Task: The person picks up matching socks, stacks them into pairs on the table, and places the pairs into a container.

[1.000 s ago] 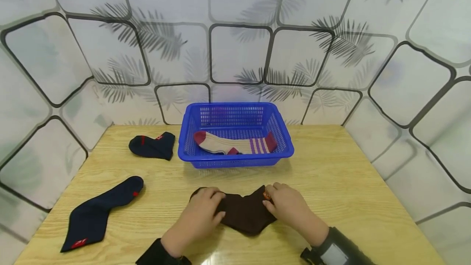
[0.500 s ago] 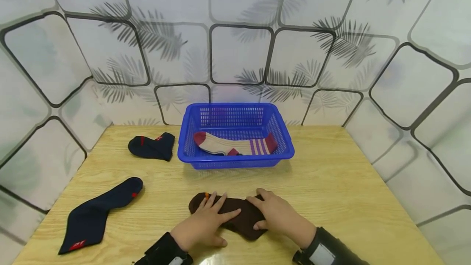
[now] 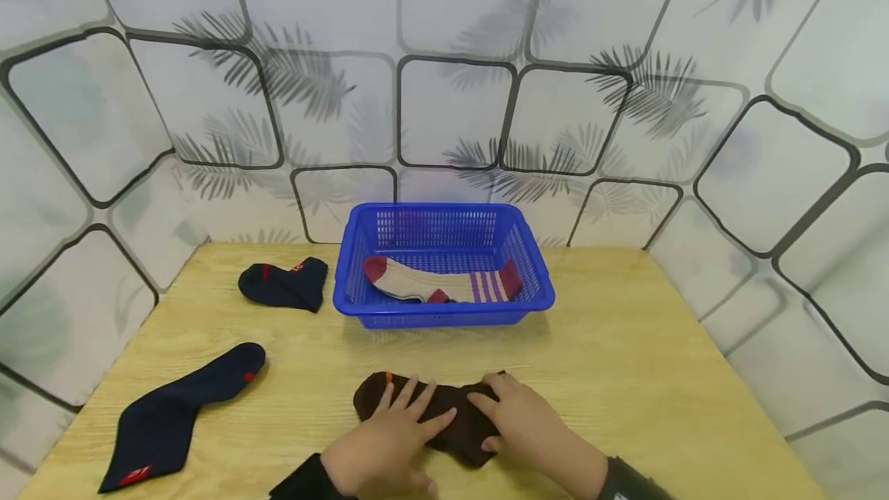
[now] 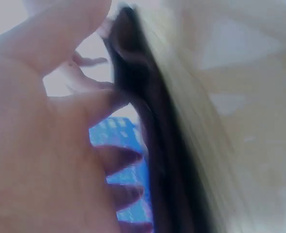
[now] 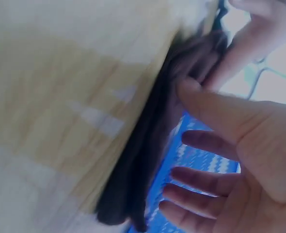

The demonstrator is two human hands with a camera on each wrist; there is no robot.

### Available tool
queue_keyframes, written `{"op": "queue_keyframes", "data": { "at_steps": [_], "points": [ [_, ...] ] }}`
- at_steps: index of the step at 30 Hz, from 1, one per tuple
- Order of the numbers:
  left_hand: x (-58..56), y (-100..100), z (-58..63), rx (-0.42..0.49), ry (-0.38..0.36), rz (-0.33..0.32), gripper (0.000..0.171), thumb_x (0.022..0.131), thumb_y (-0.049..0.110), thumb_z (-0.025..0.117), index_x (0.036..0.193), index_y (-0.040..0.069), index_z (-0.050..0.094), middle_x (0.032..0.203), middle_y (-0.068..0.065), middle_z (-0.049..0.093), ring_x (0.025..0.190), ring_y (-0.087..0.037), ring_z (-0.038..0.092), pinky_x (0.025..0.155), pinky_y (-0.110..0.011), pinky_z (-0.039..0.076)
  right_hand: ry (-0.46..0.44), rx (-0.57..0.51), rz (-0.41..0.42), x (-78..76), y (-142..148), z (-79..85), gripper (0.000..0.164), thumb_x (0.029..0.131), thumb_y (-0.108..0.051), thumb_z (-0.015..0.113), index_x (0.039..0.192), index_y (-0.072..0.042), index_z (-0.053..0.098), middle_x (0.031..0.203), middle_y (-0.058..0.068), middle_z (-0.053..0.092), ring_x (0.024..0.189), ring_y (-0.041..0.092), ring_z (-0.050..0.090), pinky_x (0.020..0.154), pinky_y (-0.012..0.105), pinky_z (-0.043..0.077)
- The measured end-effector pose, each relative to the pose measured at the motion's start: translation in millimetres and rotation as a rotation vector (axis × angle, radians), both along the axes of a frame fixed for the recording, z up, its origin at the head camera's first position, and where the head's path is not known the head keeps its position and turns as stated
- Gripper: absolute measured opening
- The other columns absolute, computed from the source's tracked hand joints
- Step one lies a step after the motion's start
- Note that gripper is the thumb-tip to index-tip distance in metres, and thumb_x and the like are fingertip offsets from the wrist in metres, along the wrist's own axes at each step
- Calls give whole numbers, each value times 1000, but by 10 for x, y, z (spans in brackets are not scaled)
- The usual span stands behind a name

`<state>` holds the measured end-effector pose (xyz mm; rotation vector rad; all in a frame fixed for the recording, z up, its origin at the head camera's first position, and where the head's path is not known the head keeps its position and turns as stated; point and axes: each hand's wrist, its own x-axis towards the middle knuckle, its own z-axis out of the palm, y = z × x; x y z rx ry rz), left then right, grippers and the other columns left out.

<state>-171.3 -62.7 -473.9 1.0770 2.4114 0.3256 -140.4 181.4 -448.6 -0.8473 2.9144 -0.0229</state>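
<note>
A dark brown sock (image 3: pixel 459 432) with an orange stripe near its toe lies on the table in front of me. My left hand (image 3: pixel 385 442) rests on its toe half, fingers spread and straight. At the cuff end, my right hand (image 3: pixel 528 423) covers part of the fabric, its fingertips and thumb touching it. In the right wrist view the thumb presses the brown fabric, while the other fingers extend loosely. Blurred folds of the sock (image 4: pixel 155 141) show edge-on in the left wrist view. The cuff's orange mark is mostly hidden under the right hand.
Behind the sock stands a blue plastic basket (image 3: pixel 444 318), holding cream socks (image 3: pixel 451 284) with dark red toes and purple stripes. Two navy socks lie apart on the left: one near the basket (image 3: pixel 285 285), one closer to me (image 3: pixel 167 411). A patterned wall covering (image 3: pixel 454 114) encloses the table.
My left hand's fingers have spread out across the sock, and its toe with the orange stripe now shows. My right hand has shifted slightly left over the cuff. The head view has tilted a little upward.
</note>
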Motion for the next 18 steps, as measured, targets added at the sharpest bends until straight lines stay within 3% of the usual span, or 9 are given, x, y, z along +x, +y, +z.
{"op": "queue_keyframes", "data": {
  "at_steps": [3, 4, 7, 12, 16, 18],
  "points": [
    [35, 19, -170, -33, -29, -70, 89, 85, 72, 68, 160, 37, 36, 169, -1, 27, 156, -35, 22, 117, -66, 29, -56, -40, 76, 96, 55, -87, 48, 86, -28, 85, 130, -15, 72, 119, 9, 63, 105, 23, 64, 81, 34, 59],
    [21, 12, -268, -40, -33, -94, 89, 86, 74, 65, 161, 36, 35, 169, 1, 28, 156, -32, 24, 116, -65, 32, -67, -57, 116, 107, 91, -150, 46, 87, -25, 84, 130, -15, 72, 115, 8, 62, 100, 20, 63, 75, 32, 58],
    [-20, -19, -414, -57, -59, -125, 89, 88, 76, 59, 162, 32, 34, 168, 4, 28, 155, -28, 27, 115, -62, 36, -156, -101, 159, 128, 152, -230, 46, 90, -17, 80, 135, -19, 70, 110, 5, 60, 93, 12, 58, 70, 26, 54],
    [-95, -65, -525, -34, -94, -141, 81, 91, 73, 58, 160, 37, 37, 169, 1, 26, 156, -30, 24, 115, -63, 35, -281, -114, 106, 97, 168, -267, 47, 99, -27, 70, 146, -30, 61, 105, -1, 53, 81, 4, 46, 68, 21, 47],
    [-149, -86, -534, -2, -115, -146, 75, 90, 74, 58, 157, 43, 39, 170, 0, 24, 157, -33, 21, 114, -66, 33, -319, -90, 74, 34, 182, -341, 54, 97, -52, 62, 149, -39, 55, 106, -4, 49, 89, 10, 48, 63, 25, 46],
    [-173, -83, -517, 15, -116, -134, 75, 89, 75, 58, 155, 46, 40, 169, 1, 24, 157, -33, 21, 114, -67, 33, -315, -61, 64, 20, 166, -306, 55, 96, -54, 62, 149, -42, 53, 107, -3, 48, 96, 15, 50, 65, 28, 48]
  ]
}}
